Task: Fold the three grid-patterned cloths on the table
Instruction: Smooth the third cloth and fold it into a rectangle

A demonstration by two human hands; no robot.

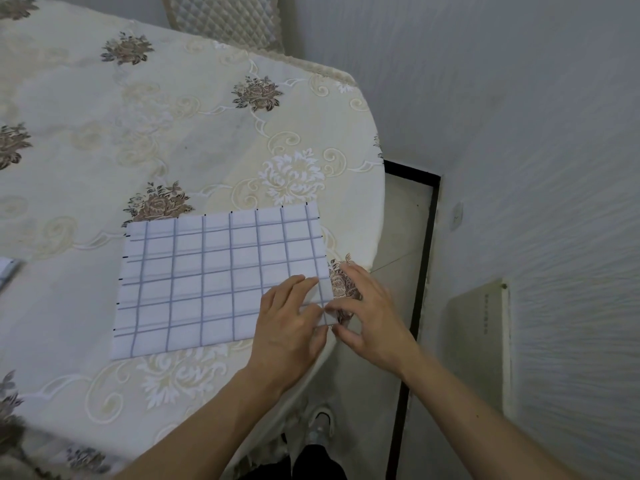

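Observation:
A white cloth with a grey-blue grid (pixel 214 282) lies flat on the table with the floral cover (pixel 173 133), near its right edge. My left hand (pixel 291 323) rests on the cloth's near right corner, fingers fairly straight. My right hand (pixel 363 313) is just beside it at the table's edge, its thumb and fingers pinching that same corner. A sliver of another grid-patterned cloth (pixel 7 270) shows at the far left edge of the view.
The table's rounded edge (pixel 377 188) drops off right beside my hands. A quilted chair back (pixel 225 19) stands behind the table. A grey wall (pixel 536 133) is close on the right, with a tiled floor strip (pixel 401 244) below.

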